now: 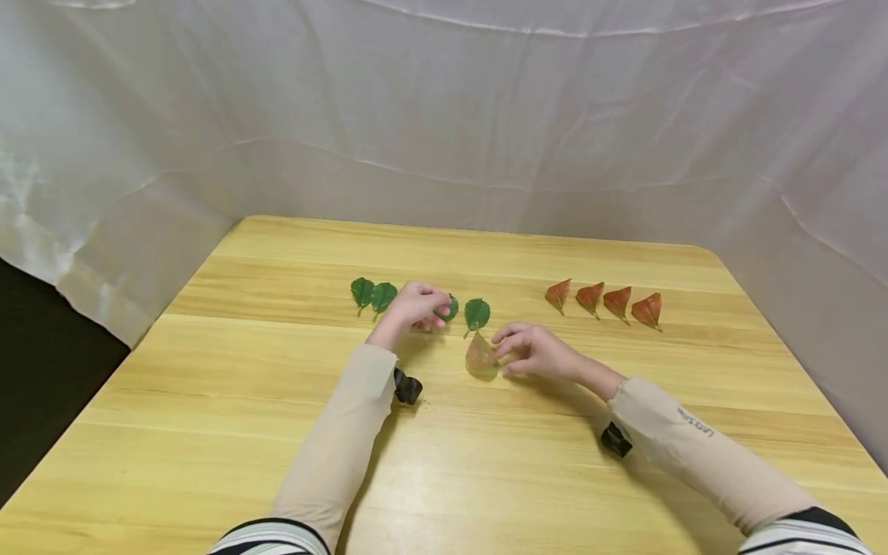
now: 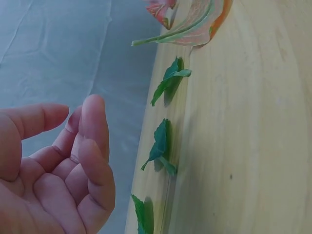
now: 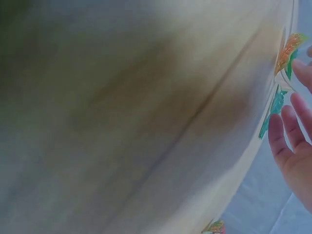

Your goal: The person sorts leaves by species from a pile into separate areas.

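Note:
My left hand (image 1: 418,306) hovers over a row of green leaves, its fingers loosely bent and nothing between them. Beneath it a green leaf (image 1: 452,307) is partly covered. Another green leaf (image 1: 476,314) lies to its right, and the left wrist view shows green leaves (image 2: 158,141) below the fingertips. My right hand (image 1: 539,352) is beside a larger yellowish-pink leaf (image 1: 482,358), its spread, slightly bent fingertips right at the leaf's edge. In the left wrist view this pinkish leaf (image 2: 200,24) shows its veins and a pale stem, with no fingers around it.
Two green leaves, one of them this leaf (image 1: 361,292), lie left of my left hand. Several red leaves (image 1: 617,302) form a row at the back right of the wooden table (image 1: 444,478). A pale curtain (image 1: 444,116) hangs behind the table and along its sides.

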`<state>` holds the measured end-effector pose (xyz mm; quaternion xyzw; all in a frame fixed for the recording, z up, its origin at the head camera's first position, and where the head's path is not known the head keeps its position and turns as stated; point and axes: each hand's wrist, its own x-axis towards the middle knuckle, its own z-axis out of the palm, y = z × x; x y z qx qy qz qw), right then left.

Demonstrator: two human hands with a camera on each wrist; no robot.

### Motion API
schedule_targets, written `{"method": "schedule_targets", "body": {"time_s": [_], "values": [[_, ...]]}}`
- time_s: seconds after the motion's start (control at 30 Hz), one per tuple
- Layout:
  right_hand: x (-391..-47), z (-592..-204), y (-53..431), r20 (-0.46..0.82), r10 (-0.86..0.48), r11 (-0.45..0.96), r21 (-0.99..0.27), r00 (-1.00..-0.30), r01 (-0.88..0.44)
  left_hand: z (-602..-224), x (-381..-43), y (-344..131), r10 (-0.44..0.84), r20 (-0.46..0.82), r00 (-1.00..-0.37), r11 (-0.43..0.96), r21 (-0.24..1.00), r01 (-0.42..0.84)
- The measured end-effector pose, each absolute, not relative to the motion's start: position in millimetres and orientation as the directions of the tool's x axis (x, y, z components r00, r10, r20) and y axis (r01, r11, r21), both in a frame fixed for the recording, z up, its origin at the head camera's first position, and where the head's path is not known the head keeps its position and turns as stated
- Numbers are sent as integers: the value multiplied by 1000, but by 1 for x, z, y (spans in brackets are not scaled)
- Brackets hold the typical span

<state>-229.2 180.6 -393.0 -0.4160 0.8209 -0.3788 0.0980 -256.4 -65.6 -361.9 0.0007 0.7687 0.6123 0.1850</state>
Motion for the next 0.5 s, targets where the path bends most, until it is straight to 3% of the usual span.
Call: {"method": "schedule_targets", "body": {"time_s": [0.27,0.5], "values": [[-234,-394,179,161,-830,354,-590,-535,-726,-361,-254,-71,237,-280,-930,239,945,-223],[-235,-395,173,144,-855,363,-521,-499,-773,-361,-254,-75,253,-283,-925,219,948,-230]]}}
